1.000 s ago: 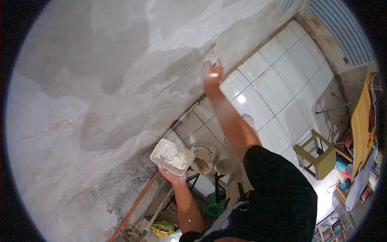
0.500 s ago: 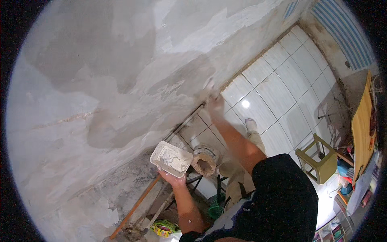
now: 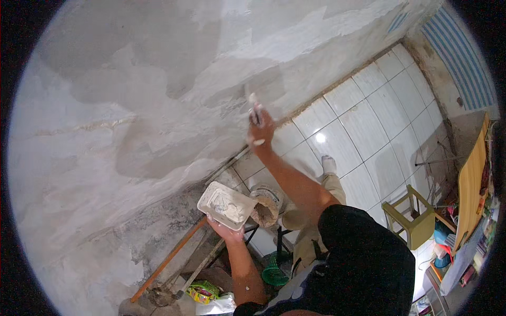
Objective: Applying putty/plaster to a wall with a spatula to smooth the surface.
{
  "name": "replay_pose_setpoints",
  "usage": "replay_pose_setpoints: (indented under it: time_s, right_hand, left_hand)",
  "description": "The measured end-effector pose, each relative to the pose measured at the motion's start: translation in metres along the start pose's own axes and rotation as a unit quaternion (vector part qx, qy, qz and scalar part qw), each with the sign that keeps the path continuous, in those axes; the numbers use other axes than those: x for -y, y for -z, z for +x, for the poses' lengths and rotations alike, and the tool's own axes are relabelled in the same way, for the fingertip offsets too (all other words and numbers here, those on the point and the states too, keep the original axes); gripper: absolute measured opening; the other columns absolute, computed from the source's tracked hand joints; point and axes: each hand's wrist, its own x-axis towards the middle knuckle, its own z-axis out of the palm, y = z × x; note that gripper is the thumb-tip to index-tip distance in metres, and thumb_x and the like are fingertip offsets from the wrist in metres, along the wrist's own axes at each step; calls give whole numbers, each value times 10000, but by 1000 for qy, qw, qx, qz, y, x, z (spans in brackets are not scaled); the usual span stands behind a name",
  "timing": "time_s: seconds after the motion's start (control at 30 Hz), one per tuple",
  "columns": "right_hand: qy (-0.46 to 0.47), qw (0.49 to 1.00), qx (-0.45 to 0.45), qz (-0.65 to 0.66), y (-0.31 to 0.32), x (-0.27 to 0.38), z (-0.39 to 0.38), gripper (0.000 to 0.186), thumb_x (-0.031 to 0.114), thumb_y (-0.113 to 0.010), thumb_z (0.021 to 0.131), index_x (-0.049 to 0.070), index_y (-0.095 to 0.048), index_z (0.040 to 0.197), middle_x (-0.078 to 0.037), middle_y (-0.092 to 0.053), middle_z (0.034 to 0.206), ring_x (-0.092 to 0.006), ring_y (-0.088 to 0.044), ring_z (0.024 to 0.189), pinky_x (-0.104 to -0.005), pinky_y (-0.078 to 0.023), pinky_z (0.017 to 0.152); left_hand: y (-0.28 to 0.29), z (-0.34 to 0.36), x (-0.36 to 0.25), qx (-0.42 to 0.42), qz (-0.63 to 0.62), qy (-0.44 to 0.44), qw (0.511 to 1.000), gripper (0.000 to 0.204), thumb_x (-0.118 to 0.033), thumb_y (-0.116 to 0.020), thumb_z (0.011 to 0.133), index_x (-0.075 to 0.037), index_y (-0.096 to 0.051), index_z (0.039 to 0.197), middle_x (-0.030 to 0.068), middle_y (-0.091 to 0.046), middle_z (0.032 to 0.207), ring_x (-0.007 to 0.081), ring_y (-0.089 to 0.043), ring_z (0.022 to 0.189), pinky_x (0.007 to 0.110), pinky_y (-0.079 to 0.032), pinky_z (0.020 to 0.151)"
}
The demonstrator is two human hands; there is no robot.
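Observation:
My left hand (image 3: 224,227) grips a rectangular white tray (image 3: 206,196) of pale paste from below. My right hand (image 3: 262,131) is closed on a paste-smeared putty knife (image 3: 252,100), raised toward the patchy grey and white wall (image 3: 147,79); motion softens the blade, and I cannot tell if it touches the wall. Just right of the tray and lower down are a white bucket (image 3: 268,192) and an open sack or container (image 3: 265,213) with brownish rims.
An olive stool (image 3: 411,226), a curved wooden board (image 3: 469,179) and mixed clutter stand on the right. White tiles (image 3: 390,105) cover the floor, where my foot (image 3: 328,164) shows. Long-handled tools (image 3: 168,258), a green basket (image 3: 274,271) and a bright bag (image 3: 203,291) lie low left and centre.
My right hand first dropped from high on the wall, then moved left and a little up with the knife. My left hand still holds the tray in about the same place.

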Motion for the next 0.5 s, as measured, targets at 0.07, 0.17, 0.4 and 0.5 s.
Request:
replay_pose_setpoints:
  time_s: [0.07,0.17,0.4,0.5]
  right_hand:
    - [38,996,53,58,8,6,-16,272,73,-557,874,-22,-616,1122,-233,-646,1019,-374,-642,871,-428,-501,782]
    - [113,987,83,74,11,10,-21,305,70,-550,845,-8,-611,1134,-220,-651,1006,-410,-634,890,-461,-505,830]
    - [115,989,32,-92,-38,30,16,231,3,-570,783,-23,-605,1009,-214,-617,934,-381,-604,868,-454,-502,751]
    - [81,978,170,-92,-56,32,8,277,35,-566,782,-22,-568,1053,-218,-611,1186,-385,-610,948,-482,-488,835]
  left_hand:
    - [-8,-1,1,-15,22,-7,1000,594,-484,-458,919,-110,-430,1379,98,-514,1351,323,-519,1208,533,-438,1004]
    - [-25,-4,4,-6,7,-18,1000,597,-490,-449,921,-111,-427,1381,97,-503,1363,318,-518,1211,519,-443,1005]
    - [-43,-7,7,-37,34,-47,998,557,-473,-433,933,-111,-454,1357,99,-524,1339,308,-527,1204,507,-455,995]
    - [-54,-9,8,-50,11,-41,998,549,-479,-423,936,-113,-469,1343,95,-539,1321,315,-540,1186,510,-460,988]
